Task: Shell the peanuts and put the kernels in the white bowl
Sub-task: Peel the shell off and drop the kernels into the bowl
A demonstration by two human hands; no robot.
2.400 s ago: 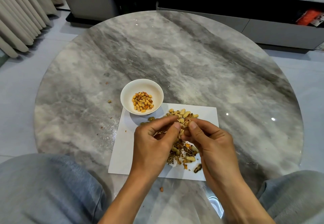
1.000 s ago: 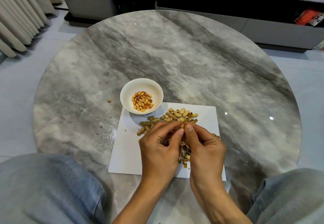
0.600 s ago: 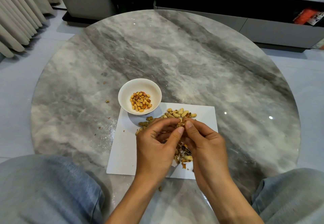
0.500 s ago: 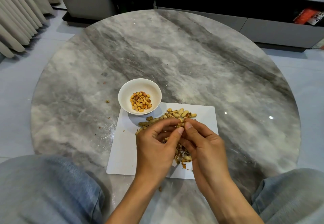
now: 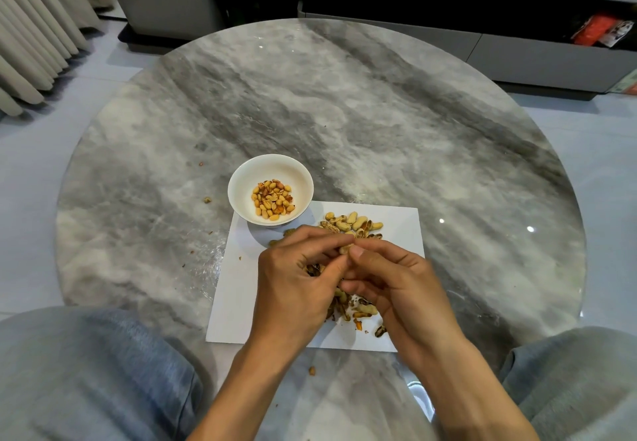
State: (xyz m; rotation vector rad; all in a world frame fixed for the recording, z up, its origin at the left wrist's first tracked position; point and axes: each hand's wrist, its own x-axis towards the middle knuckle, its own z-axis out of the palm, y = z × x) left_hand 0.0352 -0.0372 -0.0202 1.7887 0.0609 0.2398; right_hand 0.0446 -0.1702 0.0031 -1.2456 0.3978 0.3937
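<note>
My left hand (image 5: pixel 293 289) and my right hand (image 5: pixel 396 285) meet over a white sheet of paper (image 5: pixel 241 278). Between their thumbs and fingertips they pinch one peanut (image 5: pixel 344 249) in its shell. Whole peanuts (image 5: pixel 355 224) lie in a heap on the far part of the paper, just beyond my fingers. Broken shells (image 5: pixel 362 309) lie under and between my hands, partly hidden. The white bowl (image 5: pixel 241 178) stands at the paper's far left corner with several kernels (image 5: pixel 273 201) in it.
The round grey marble table (image 5: pixel 379 113) carries a few shell crumbs (image 5: pixel 206 200) left of the bowl and one (image 5: pixel 312 370) near the front edge. My knees in grey trousers (image 5: pixel 86 378) flank the table. A low cabinet stands behind.
Both hands have stayed together over the paper, working the same peanut. They shifted slightly and the thumbs pressed closer on the shell. The bowl and the heaps have not moved.
</note>
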